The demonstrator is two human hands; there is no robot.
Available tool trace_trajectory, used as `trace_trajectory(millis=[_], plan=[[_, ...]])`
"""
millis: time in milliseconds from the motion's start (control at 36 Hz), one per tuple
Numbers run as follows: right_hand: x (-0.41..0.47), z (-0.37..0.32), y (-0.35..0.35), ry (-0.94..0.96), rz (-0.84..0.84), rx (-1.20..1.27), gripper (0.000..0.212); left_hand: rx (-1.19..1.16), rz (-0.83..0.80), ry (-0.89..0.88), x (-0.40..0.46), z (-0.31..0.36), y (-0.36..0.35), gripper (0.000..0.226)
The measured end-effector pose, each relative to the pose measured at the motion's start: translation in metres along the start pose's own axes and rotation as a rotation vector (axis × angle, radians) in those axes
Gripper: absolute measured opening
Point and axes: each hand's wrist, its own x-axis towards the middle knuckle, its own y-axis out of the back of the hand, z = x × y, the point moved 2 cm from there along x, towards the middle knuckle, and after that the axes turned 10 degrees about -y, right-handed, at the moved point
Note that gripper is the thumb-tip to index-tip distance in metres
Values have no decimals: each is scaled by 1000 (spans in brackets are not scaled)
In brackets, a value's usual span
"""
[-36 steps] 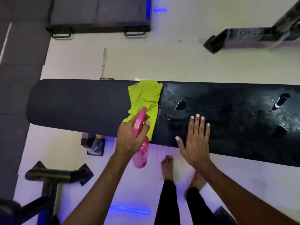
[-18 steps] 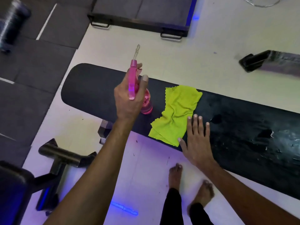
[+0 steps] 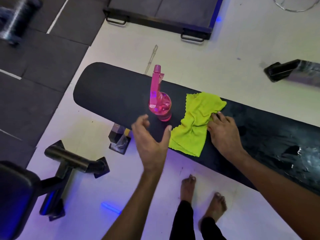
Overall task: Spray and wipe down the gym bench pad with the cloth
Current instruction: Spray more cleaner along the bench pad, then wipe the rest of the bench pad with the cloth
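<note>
- Pink spray bottle [image 3: 160, 103] now stands upright on the bench pad [image 3: 110, 96], near its left end; half a second ago the left hand [image 3: 149, 142] held it.
- Left hand: fingers apart, empty, just beside bottle.
- Right hand [image 3: 223, 134]: fingers pressing down on the yellow-green cloth [image 3: 194, 122] at the pad's near edge.
- Spraying looks done; wiping next, wet patches to the right.

Glossy pink plastic spray bottle [image 3: 160, 104]

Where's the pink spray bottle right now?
The pink spray bottle stands upright on the bench pad, left of the green cloth, just beyond the open left hand.
</note>
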Motion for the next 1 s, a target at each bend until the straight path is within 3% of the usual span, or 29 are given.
trace_trajectory(millis=[56,111,222,278,417,556,639,778,917,1000], plan=[[0,-1,6,-35,-14,77,5,85,-127,-33,-32,-2,-14,33],[-4,-1,12,-51,15,156,7,145,-318,-69,-57,-1,-33,15],[-18,4,22,-50,70,285,15,271,-656,-97,-73,12,-77,56],[-24,8,27,-74,63,335,14,377,-737,-90,-71,15,-93,67],[-44,23,44,-179,40,475,13,637,-796,-120,-55,30,-104,34],[-62,48,58,-444,-13,750,7,481,-712,-223,-34,72,-84,28],[-75,67,70,-490,-46,938,10,303,-676,-258,-22,114,-72,30],[-103,81,78,-511,-147,1017,32,244,-851,-335,-10,188,-76,34],[-124,86,75,-605,-4,1056,29,301,-969,-461,-10,245,-93,14],[-139,96,75,-687,123,1065,18,280,-1016,-489,-15,274,-103,21]])
